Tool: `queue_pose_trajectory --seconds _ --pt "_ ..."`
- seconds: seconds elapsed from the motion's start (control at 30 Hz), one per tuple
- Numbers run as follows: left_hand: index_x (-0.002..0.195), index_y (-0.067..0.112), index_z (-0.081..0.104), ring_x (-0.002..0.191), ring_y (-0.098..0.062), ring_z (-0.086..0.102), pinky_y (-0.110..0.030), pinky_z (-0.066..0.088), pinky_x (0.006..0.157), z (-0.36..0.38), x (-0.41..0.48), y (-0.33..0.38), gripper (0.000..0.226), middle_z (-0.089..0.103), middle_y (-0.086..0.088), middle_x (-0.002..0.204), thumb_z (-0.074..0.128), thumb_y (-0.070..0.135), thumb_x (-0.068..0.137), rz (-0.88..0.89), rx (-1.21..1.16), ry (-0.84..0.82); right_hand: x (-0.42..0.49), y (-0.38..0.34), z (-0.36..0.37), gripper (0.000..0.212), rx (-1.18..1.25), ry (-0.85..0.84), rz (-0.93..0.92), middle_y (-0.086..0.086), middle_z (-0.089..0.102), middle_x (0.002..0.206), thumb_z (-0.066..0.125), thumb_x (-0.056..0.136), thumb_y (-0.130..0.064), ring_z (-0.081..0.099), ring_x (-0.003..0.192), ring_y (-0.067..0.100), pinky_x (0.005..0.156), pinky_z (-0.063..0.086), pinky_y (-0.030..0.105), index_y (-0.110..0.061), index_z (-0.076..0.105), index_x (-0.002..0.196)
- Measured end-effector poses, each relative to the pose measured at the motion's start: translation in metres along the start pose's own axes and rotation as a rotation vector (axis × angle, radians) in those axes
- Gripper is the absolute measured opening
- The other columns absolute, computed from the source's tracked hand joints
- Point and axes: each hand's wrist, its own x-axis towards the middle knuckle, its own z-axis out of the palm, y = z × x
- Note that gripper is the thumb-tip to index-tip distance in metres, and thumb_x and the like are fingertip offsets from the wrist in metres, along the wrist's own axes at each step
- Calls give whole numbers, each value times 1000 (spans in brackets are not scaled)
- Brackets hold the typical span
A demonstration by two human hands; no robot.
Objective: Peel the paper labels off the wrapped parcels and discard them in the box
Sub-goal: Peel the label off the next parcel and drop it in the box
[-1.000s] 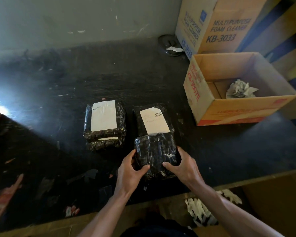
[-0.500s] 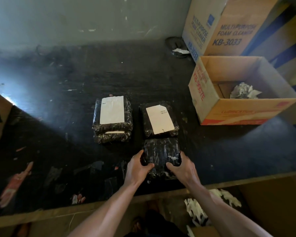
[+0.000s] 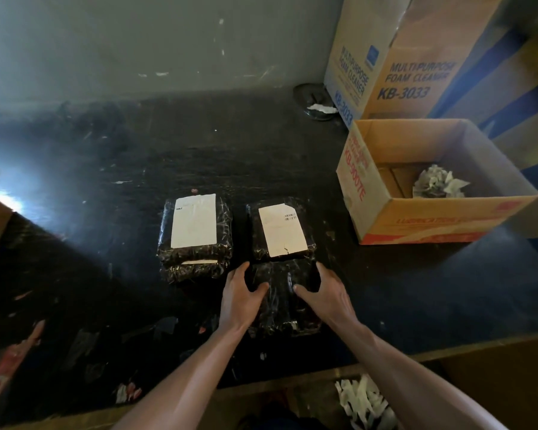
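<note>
Left hand [image 3: 241, 297] and right hand [image 3: 323, 294] grasping bare parcel [image 3: 281, 301] at near table [image 3: 137, 169] edge, two labelled parcels [image 3: 281, 231] just beyond, open box [image 3: 429, 187] far right holding crumpled labels [image 3: 438, 183]

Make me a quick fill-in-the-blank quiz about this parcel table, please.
The left hand and right hand grip a parcel showing ____ label on top.
The crumpled paper lies ____ the open box.
The tall carton behind it reads KB-____.
The left stack is ____ parcels high.
Missing words: no; inside; 3033; two.
</note>
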Motion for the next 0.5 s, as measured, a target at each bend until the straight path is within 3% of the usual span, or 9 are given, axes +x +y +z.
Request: queue_pose_trajectory --seconds 0.33,0.5 --pt "153 17 33 140 -20 39 -38 35 113 0 76 55 79 41 -5 154 72 37 88 20 13 9 81 -43 -29 83 -31 98 -69 10 37 158 70 90 -43 36 146 26 116 37 45 -14 29 156" --pt "154 14 30 141 -23 38 -35 36 111 4 107 64 80 39 -7 155 72 34 89 -51 60 -25 116 -59 -33 67 -88 142 -113 9 45 152 69 93 -31 43 141 24 113 40 39 -13 41 151"
